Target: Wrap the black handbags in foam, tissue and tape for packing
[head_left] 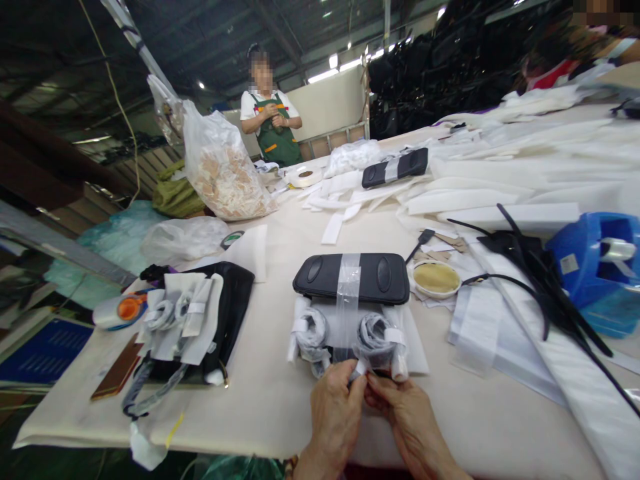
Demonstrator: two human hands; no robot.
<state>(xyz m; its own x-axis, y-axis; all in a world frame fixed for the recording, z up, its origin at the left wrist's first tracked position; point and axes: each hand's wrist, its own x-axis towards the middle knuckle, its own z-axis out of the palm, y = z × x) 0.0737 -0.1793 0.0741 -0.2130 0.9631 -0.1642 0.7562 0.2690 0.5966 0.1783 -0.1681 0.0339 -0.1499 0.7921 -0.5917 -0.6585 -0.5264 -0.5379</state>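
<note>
The left hand (334, 403) is pinching a white strip (359, 369) near two plastic-wrapped coils (373, 343), which are lying over white sheeting (418, 343) on the table (270, 407), before a black padded case (371, 280). The right hand (406, 405) is curling its fingers alongside; its grip cannot be determined.

"Where are we standing?"
"A factory workshop: metal roof beams (277, 32) above us, a long bench (273, 333) heaped with white sheets (475, 197), and somebody (247, 105) over there in a green apron (280, 143)."
</note>
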